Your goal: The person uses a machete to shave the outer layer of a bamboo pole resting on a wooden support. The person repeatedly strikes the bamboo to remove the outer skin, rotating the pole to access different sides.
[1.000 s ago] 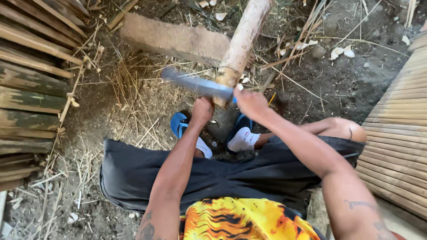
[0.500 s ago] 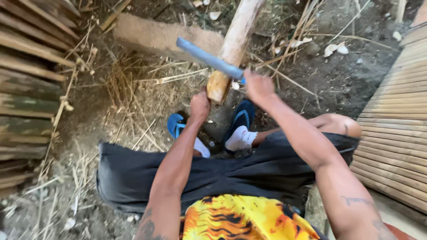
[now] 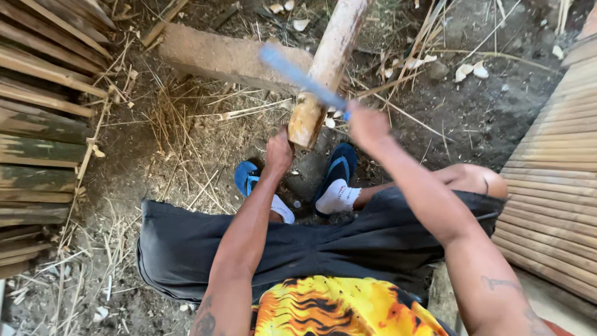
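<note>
Right hand grip closed on blade; left hand gripping bamboo pole

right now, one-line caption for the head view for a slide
Seated person's left hand steadies a thick pale bamboo pole while the right hand swings a long blurred blade at its cut end.

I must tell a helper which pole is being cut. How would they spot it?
Find the concrete block on the dirt. Leaning over it toward the sandalled feet is a thick bamboo pole, its near end steadied by the left hand. Unlike the flat slats nearby, it is round, pale and whole.
</note>
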